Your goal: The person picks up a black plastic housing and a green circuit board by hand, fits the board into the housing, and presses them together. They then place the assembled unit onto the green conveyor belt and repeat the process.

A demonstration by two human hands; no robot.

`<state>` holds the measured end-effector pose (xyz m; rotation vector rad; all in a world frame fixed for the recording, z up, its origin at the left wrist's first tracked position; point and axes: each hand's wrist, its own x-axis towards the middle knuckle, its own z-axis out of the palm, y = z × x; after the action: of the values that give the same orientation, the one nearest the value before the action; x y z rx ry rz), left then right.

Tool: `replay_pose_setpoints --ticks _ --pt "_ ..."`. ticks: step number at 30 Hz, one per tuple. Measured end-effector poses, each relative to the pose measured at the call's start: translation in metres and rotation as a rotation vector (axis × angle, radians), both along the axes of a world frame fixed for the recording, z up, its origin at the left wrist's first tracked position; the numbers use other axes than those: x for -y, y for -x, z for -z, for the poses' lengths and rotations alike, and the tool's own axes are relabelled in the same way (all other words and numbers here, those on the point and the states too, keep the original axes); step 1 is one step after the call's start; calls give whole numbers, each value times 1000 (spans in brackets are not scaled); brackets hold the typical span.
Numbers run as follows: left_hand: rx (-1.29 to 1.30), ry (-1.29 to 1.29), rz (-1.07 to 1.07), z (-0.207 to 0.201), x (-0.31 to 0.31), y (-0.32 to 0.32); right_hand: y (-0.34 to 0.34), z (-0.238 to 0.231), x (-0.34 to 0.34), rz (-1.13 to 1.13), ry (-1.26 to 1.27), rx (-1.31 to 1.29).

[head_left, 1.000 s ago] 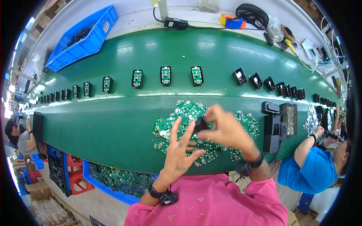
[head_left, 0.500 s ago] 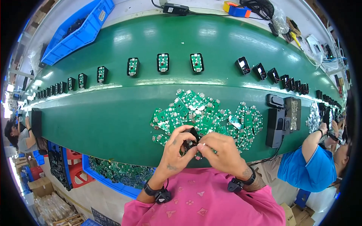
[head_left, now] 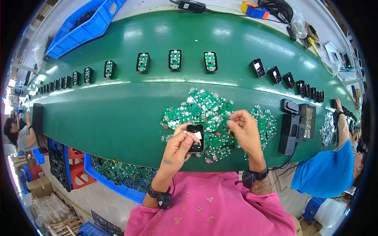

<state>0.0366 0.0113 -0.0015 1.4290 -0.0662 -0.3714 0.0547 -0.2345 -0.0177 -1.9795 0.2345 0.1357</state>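
Observation:
My left hand [head_left: 177, 148] is closed around a small black plastic case [head_left: 202, 146], its open face turned up. Something white shows inside the case, partly under my thumb and fingers. To the right, my right hand [head_left: 245, 129] is raised over a heap of green circuit boards [head_left: 208, 103], thumb and fingers drawn together. Their tips are beside a board at the heap's right part; whether they grip it is not plain. A second, smaller mound of circuit boards [head_left: 267, 125] lies just beyond that hand.
Black cases with green boards [head_left: 175, 59] stand in a row across the green table. Open black cases [head_left: 258, 67] continue it rightward. A black speaker-like device [head_left: 289, 133] stands beside a tray of small metal parts [head_left: 308, 122]. A co-worker in blue [head_left: 327, 169] reaches across at right.
My right hand has left the black case and moved right and up to the boards. My left hand keeps the case, now tipped with its opening showing. The co-worker at right has stretched an arm forward.

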Motion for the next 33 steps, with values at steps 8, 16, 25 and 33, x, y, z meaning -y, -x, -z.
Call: replay_pose_setpoints --ticks 8,16,25,33 --pt "-58 210 109 3 17 -4 14 -41 1 202 -684 6" --pt "-79 126 269 -14 29 -6 23 -55 -23 -157 -134 443" --pt "-216 98 326 -4 29 0 30 -52 -18 -282 -67 600" --pt "-139 212 180 -30 38 1 33 -44 -5 -312 38 657"
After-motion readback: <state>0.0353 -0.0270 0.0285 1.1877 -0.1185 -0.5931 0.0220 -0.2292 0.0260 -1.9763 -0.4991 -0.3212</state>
